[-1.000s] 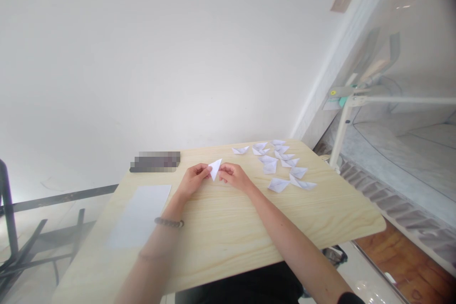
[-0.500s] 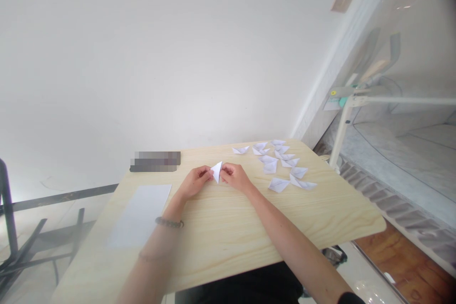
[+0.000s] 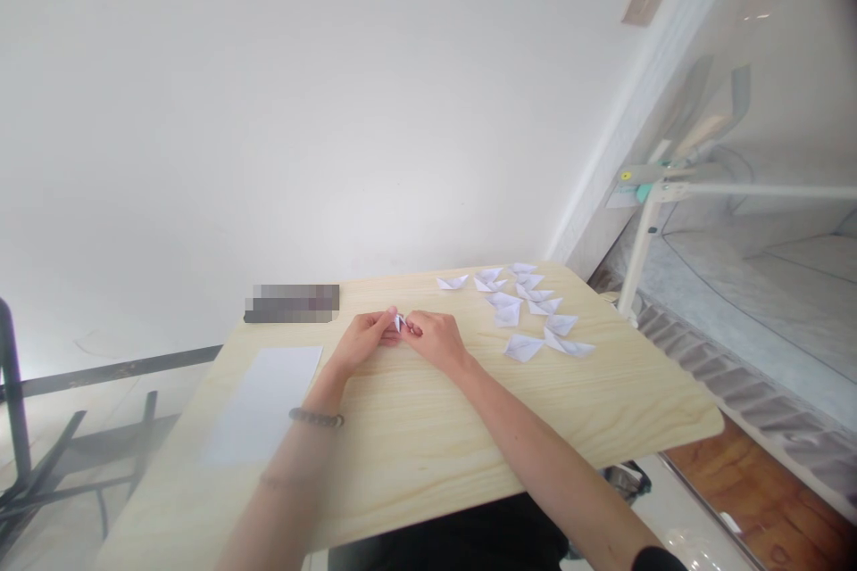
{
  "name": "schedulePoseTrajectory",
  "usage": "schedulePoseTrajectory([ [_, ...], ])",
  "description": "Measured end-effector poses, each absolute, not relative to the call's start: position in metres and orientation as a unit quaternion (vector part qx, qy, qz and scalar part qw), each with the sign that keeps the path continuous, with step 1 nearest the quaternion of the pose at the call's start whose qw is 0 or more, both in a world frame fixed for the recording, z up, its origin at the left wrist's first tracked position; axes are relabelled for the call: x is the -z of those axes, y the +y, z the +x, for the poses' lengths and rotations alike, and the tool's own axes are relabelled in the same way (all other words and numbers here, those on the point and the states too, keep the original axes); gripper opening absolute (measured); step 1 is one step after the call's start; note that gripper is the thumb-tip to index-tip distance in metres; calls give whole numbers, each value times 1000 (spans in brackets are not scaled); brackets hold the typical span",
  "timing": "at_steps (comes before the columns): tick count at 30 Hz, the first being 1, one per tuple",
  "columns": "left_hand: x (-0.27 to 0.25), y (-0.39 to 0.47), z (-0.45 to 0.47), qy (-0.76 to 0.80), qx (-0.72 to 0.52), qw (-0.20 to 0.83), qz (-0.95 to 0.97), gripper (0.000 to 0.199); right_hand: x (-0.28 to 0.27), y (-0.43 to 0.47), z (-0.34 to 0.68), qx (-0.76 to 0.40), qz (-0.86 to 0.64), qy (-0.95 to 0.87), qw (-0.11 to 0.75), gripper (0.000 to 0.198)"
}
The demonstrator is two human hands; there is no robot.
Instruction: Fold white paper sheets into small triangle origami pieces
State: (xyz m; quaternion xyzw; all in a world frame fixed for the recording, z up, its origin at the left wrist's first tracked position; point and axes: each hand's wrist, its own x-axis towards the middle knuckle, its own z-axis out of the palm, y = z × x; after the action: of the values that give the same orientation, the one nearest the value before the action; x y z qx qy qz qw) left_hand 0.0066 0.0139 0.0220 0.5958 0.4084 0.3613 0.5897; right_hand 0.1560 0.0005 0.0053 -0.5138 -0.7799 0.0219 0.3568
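Observation:
A small folded white paper (image 3: 400, 323) is pinched between both hands above the middle of the table; fingers cover most of it. My left hand (image 3: 365, 341), with a beaded bracelet on its wrist, grips the paper from the left. From the other side my right hand (image 3: 435, 339) closes its thumb and fingers on the paper's right edge. Several folded paper boats (image 3: 524, 347) lie to the right of my hands. Left of my left forearm rests flat white paper (image 3: 268, 401).
The light wood table (image 3: 415, 455) stands against a white wall. At its back left is a blurred dark object (image 3: 291, 303). A white metal frame (image 3: 643, 241) rises beyond the right edge, and a dark chair frame (image 3: 73, 446) is at the left.
The folded paper has turned and now shows less, a narrow piece where a wider triangle faced me. My hands have come closer together, the right one shifting slightly left.

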Motion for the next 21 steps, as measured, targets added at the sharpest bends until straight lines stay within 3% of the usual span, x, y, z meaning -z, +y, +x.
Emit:
schedulePoseTrajectory([
  [10,-30,9,5,386,-336,560,651,36,-1,1,158,-7,-576,-752,320,16],
  [21,-24,15,4,399,-379,566,614,32,-2,2,158,-6,-548,-758,354,17],
])
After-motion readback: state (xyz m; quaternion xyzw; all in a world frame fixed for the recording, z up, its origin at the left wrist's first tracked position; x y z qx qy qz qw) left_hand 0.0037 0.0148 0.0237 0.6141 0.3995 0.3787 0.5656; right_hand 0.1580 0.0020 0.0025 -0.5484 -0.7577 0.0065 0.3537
